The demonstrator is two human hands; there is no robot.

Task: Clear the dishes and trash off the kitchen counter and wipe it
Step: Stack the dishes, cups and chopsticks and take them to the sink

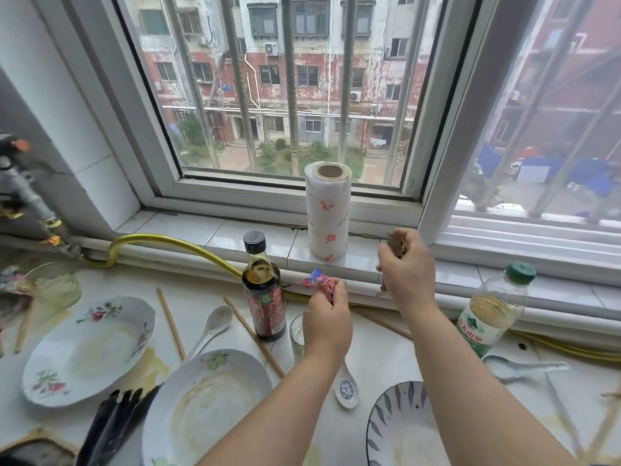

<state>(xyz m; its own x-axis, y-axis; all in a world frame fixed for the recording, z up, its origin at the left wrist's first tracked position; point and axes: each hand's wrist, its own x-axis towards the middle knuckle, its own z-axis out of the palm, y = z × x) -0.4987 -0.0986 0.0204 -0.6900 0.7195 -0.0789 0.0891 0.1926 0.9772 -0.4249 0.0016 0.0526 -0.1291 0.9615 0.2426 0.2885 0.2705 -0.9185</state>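
The bench [198, 290] is far from cleared, I judge: yellowish stains streak it, nothing looks wiped, and nearly all the dishes remain. A flowered plate [90, 351] and a second soiled plate [205, 408] lie at the left, and a blue-leaf bowl [403, 428] sits at the front right. A paper towel roll [327, 213] stands upright on the window sill [215, 235]. Below it on the bench is a dark sauce bottle [263, 290], with a green-capped bottle [494, 307] well to the right. A white spoon [215, 324] and chopsticks [171, 322] lie between. Trash-gathering seems under way. The left hand [327, 317], fingers curled, pinches a crumpled red-and-blue wrapper [319, 280] beside the sauce bottle. The right hand [408, 270], raised by the roll, is closed round something brownish, too blurred to name.
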